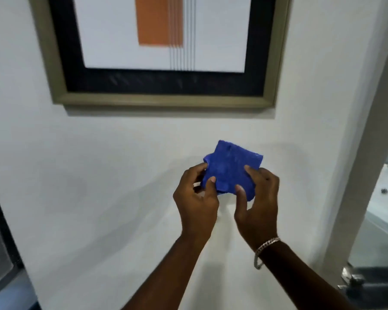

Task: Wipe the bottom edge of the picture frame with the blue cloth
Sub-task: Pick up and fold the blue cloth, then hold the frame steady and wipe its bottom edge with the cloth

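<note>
While both arms reach out toward the white wall (pixel 87 175), the blue cloth (pixel 230 168) sits bunched between the two hands, held in the air in front of the plaster and well below the picture frame (pixel 164 100). On the left hand (pixel 196 198), the thumb presses the cloth's near face at its lower left corner while the other fingers curl behind, so that side is pinched between thumb and fingertips. On the right hand (pixel 259 202), the thumb lies on the cloth's lower edge and the forefinger rests higher up on its right side; the remaining fingers are tucked behind the fabric, out of sight. Above the fingertips, the cloth's upper corner stands free, a little crumpled. A silver chain bracelet (pixel 263 249) hangs on the right wrist. Straight up from the fingers, the frame's bottom edge (pixel 166 101) runs across the wall, a dull greenish-gold moulding around a black mat and a print with an orange block (pixel 154 21). Cloth and frame are apart. Off to the right of the right hand stands a pale door jamb (pixel 354 175).
</note>
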Available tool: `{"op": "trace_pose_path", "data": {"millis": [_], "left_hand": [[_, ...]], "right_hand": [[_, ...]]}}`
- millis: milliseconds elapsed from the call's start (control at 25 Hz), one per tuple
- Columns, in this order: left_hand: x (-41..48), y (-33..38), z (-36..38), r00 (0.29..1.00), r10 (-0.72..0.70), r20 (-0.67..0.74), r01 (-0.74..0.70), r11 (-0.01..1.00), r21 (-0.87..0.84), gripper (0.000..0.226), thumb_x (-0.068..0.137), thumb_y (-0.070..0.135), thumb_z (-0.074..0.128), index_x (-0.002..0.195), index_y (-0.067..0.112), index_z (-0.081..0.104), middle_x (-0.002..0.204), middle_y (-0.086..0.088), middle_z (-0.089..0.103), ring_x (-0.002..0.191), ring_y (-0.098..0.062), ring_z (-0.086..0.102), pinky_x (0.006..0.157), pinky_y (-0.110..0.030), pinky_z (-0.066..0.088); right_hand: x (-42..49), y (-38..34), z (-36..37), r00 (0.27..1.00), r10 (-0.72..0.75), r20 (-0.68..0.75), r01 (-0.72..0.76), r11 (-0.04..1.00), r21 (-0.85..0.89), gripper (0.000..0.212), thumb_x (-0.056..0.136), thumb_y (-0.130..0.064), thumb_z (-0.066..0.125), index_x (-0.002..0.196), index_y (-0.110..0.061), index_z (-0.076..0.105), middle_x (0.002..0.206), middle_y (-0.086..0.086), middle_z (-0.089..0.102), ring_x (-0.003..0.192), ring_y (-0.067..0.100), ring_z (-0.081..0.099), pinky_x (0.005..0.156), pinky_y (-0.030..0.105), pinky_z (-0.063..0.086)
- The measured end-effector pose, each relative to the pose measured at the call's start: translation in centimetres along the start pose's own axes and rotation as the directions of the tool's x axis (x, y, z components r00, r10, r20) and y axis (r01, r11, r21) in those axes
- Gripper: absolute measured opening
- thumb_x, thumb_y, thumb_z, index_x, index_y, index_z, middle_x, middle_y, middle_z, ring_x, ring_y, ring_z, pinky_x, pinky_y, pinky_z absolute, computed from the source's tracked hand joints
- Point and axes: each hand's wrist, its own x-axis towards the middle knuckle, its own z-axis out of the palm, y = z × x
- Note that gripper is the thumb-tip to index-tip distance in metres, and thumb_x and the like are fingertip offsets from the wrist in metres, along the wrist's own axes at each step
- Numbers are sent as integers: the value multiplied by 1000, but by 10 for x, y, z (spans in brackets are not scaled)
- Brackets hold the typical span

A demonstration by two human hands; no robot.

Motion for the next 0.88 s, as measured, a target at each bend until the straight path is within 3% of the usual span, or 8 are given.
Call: {"op": "trace_pose_path", "data": {"millis": [80, 160, 320, 480, 560, 680, 760, 880], "left_hand": [[38, 39, -3, 991, 133, 15, -132, 991, -30, 28, 86, 2, 69, 113, 7, 66, 108, -6, 72, 97, -12, 68, 78, -23, 62], [79, 71, -5, 969, 244, 19, -244, 970, -22, 28, 86, 4, 69, 114, 6, 67, 109, -6, 72, 97, -14, 68, 76, -20, 60], [124, 102, 2, 945, 317, 83, -324, 942, 88, 26, 85, 4, 70, 111, 9, 68, 106, -6, 73, 93, -15, 69, 82, -23, 60], [153, 106, -3, 887, 400, 232, -450, 863, 231, 21, 84, 5, 72, 104, 10, 69, 97, -5, 74, 83, -11, 67, 80, -28, 61], [174, 110, -16, 770, 573, 280, -637, 712, 294, 15, 82, 5, 73, 96, 6, 71, 88, -9, 72, 75, -17, 65, 75, -32, 58], [219, 119, -43, 461, 829, 316, -863, 336, 378, 11, 84, -1, 63, 93, -1, 70, 90, -17, 70, 82, -30, 64, 75, -36, 50], [252, 126, -61, 339, 832, 440, -883, 119, 455, 18, 87, 0, 56, 100, -3, 68, 103, -22, 68, 94, -37, 62, 82, -42, 49], [296, 143, -81, 224, 716, 662, -880, -143, 453, 33, 98, 17, 43, 119, -3, 59, 126, -27, 58, 115, -42, 55, 96, -50, 47]], "right_hand": [[44, -23, 5, 993, -41, -111, 46, 998, 46, 41, 90, -5, 61, 128, -14, 47, 124, 23, 50, 116, 9, 46, 97, 8, 41], [89, -46, 12, 980, -77, -182, 94, 992, 89, 39, 91, -3, 64, 127, -10, 49, 125, 23, 50, 118, 21, 51, 97, 23, 47], [138, -64, 24, 980, -57, -193, 48, 997, -54, 37, 87, -5, 65, 123, -5, 57, 135, 22, 48, 124, 30, 48, 103, 42, 46], [156, -68, 48, 903, -417, -103, 363, 870, -332, 37, 89, -9, 49, 123, -1, 62, 138, 26, 55, 129, 43, 52, 109, 61, 41], [158, -67, 62, 897, -435, -70, 393, 862, -320, 42, 90, -11, 44, 127, -1, 60, 138, 23, 57, 131, 40, 52, 111, 61, 41], [145, -50, 74, 888, -453, -77, 407, 853, -326, 43, 95, -25, 44, 129, -4, 59, 141, 19, 56, 135, 36, 49, 113, 56, 39], [139, -34, 74, 865, -492, -93, 435, 831, -346, 44, 96, -34, 48, 127, -5, 60, 139, 18, 57, 135, 34, 49, 113, 54, 38], [148, -35, 82, 881, -419, -218, 347, 887, -305, 45, 94, -41, 51, 120, -6, 64, 135, 17, 60, 131, 34, 51, 109, 57, 39]]}}
